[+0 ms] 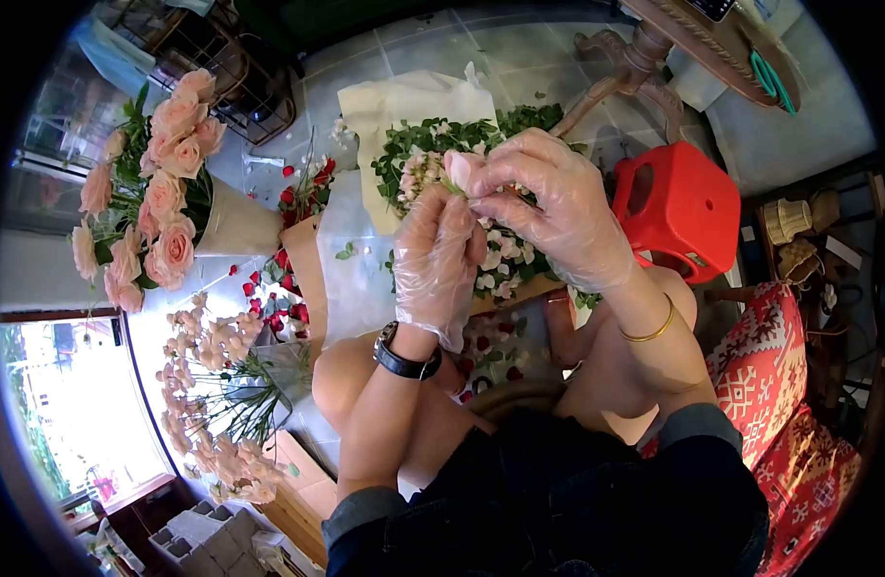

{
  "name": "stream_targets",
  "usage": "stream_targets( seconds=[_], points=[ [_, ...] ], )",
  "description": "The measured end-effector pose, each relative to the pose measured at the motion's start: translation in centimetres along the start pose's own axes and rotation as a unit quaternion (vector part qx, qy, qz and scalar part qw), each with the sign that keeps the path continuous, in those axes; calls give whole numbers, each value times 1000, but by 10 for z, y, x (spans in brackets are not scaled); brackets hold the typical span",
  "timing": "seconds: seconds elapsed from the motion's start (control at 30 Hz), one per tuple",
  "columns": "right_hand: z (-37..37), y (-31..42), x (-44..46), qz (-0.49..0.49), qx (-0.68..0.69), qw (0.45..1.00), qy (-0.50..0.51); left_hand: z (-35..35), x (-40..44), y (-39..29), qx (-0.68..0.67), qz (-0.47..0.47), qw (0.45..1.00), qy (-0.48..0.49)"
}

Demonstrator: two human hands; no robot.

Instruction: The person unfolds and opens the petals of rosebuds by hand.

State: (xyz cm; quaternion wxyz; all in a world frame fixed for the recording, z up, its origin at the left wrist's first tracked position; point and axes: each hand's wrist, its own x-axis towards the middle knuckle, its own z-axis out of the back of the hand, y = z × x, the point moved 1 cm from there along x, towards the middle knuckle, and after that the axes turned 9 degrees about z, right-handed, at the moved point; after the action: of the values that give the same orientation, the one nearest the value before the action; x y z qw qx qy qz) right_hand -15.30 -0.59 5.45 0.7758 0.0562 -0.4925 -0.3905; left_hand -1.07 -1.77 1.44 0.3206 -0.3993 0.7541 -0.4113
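Observation:
Both my hands wear clear plastic gloves and meet in front of me. My left hand point(435, 252) is closed around the base of a pale pink rose point(463, 169), with thumb and fingertips pinched together just below the bloom. Beside it my right hand point(556, 204) pinches at the rose's edge, finger and thumb touching the flower. The stem is hidden by my left hand. Beneath my hands lies a leafy bunch of small pink roses point(420, 175), partly covered by them, on cream wrapping paper point(370, 115).
A bucket point(239, 219) of large pink roses point(173, 245) stands at the left. Below it are peach-coloured flowers point(216, 346). Red petals point(287, 313) litter the floor. A red plastic stool point(688, 207) sits at the right, under a carved wooden table point(644, 58).

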Motion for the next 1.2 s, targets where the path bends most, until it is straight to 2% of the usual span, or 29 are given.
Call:
stream_targets(
  seconds=[0.03, 0.1, 0.23, 0.3, 0.37, 0.43, 0.53, 0.83, 0.87, 1.0, 1.2],
  points=[
    [0, -1, 0, 0, 1, 1000, 0, 0, -2, -1, 0, 0, 1000, -1],
    [-2, -3, -3, -56, 91, 994, -25, -2, -7, -4, -13, 49, 998, -25],
    [1, -7, -7, -91, 159, 983, -12, -7, -9, -11, -42, 56, 997, -35],
    [5, -5, -6, -166, 241, 954, -59, -3, -7, -17, -55, 78, 992, -80],
    [9, -14, -7, -133, 262, 954, -62, 0, -6, -19, -53, 52, 993, -90],
    [11, -15, -6, -153, 142, 978, -15, 0, -7, -19, -50, 14, 994, -93],
    [8, -9, -3, -154, 123, 980, -9, -2, -7, -17, -46, -40, 994, -91],
    [0, 4, -1, -83, 99, 991, -45, -1, -2, 2, -6, -36, 999, 12],
    [0, 4, 0, -60, 76, 995, -36, -2, -2, 3, -6, -36, 999, 12],
    [-1, 7, 0, -71, 85, 993, -46, -4, -2, 7, 5, -27, 1000, -6],
    [-4, 3, -4, 16, -13, 999, -27, -10, -7, 7, -29, -25, 998, -41]
  ],
)
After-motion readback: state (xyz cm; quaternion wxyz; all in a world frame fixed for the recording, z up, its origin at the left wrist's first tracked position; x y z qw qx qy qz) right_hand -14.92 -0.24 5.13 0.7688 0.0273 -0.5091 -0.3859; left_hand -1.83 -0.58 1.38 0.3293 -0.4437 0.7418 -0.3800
